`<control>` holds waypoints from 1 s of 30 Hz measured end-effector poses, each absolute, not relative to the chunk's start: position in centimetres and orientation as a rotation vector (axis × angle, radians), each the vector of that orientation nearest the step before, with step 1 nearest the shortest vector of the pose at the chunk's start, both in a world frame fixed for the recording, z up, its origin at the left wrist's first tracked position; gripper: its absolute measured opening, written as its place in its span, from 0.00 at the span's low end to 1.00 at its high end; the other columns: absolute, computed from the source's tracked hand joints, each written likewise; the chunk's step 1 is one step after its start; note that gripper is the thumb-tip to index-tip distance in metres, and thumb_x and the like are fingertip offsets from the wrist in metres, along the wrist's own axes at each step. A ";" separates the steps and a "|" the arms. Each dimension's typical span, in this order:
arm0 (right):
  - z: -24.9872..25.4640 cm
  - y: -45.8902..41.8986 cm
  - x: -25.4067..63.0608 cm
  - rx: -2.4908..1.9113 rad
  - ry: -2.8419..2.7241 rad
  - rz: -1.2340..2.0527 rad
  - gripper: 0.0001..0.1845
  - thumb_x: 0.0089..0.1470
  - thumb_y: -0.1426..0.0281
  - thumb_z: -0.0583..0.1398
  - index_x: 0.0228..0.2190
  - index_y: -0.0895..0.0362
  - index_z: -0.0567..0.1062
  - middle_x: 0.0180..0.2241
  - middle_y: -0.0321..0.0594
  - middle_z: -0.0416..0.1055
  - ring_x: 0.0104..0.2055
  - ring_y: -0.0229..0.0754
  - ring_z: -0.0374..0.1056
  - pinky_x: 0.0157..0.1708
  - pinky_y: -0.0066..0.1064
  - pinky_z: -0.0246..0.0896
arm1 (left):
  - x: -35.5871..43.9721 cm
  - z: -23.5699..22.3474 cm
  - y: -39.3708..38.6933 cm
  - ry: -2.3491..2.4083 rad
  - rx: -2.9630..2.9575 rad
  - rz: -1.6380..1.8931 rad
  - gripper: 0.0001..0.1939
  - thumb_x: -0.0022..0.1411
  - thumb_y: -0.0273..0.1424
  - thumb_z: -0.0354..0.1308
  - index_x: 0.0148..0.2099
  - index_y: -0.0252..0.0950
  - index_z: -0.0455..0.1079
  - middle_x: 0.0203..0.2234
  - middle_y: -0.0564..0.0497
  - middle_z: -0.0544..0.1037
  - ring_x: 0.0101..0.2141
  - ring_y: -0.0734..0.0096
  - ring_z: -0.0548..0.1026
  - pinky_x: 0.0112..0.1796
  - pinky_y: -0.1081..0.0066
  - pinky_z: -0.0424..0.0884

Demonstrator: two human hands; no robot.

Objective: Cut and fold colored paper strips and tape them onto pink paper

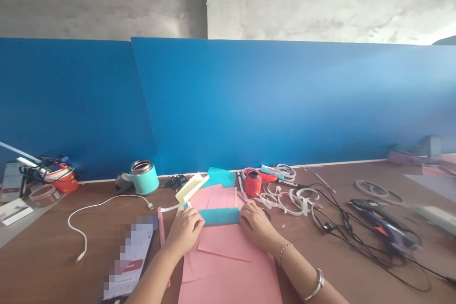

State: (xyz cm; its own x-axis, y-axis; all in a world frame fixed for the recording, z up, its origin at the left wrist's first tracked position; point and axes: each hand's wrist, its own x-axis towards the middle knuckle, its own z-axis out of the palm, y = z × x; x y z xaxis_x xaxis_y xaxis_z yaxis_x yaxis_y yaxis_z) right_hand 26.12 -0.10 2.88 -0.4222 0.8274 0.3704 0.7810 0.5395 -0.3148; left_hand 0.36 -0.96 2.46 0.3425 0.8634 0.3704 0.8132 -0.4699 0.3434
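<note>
At 6 o'clock, the ends of the blue strip (219,216) disappear under the left hand (185,230) and right hand (255,222), so how the fingertips meet it underneath is hidden. Both forearms, at 7 and 5 o'clock, and the pink sheets (228,278) between them run off the bottom edge. The phone (130,261), between 7 and 8 o'clock, is cropped there too, its screen pixelated past reading. Toward 8, some dark objects (176,181) are too small to identify. Near 4 o'clock, a dark tool (386,230) is smeared by blur; a blurred white block (440,218) beyond it is cut by the right edge.
</note>
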 end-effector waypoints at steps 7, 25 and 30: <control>2.1 0.3 25.9 -1.325 -2.217 0.096 0.09 0.49 0.80 0.53 0.22 0.56 0.65 0.28 0.40 0.66 0.33 0.43 0.59 0.33 0.33 0.54 | 0.7 2.4 -0.8 1.697 2.453 0.776 0.09 0.59 0.27 0.48 0.27 0.38 0.64 0.27 0.50 0.72 0.33 0.64 0.69 0.36 0.64 0.63; 2.9 0.0 25.3 -1.353 -2.344 0.024 0.21 0.47 0.81 0.53 0.42 0.53 0.70 0.38 0.42 0.66 0.41 0.44 0.59 0.39 0.33 0.53 | 1.6 2.8 -1.0 1.517 2.661 0.714 0.22 0.57 0.17 0.45 0.46 0.43 0.70 0.36 0.48 0.70 0.40 0.64 0.66 0.40 0.64 0.63; 2.7 -0.2 25.0 -1.107 -2.613 -0.134 0.23 0.56 0.78 0.50 0.47 0.41 0.71 0.47 0.40 0.64 0.46 0.46 0.58 0.41 0.35 0.52 | 2.0 2.8 -1.1 1.355 2.777 0.645 0.22 0.63 0.21 0.45 0.48 0.53 0.70 0.42 0.49 0.68 0.45 0.62 0.64 0.43 0.62 0.62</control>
State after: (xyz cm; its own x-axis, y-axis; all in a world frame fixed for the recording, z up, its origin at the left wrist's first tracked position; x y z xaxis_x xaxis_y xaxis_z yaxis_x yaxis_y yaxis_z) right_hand 25.01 -0.19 2.74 -0.6582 0.6867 0.3084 0.7146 0.6988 -0.0310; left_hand 1.99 -1.05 2.81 0.5480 0.7520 0.3662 0.7582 -0.6315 0.1623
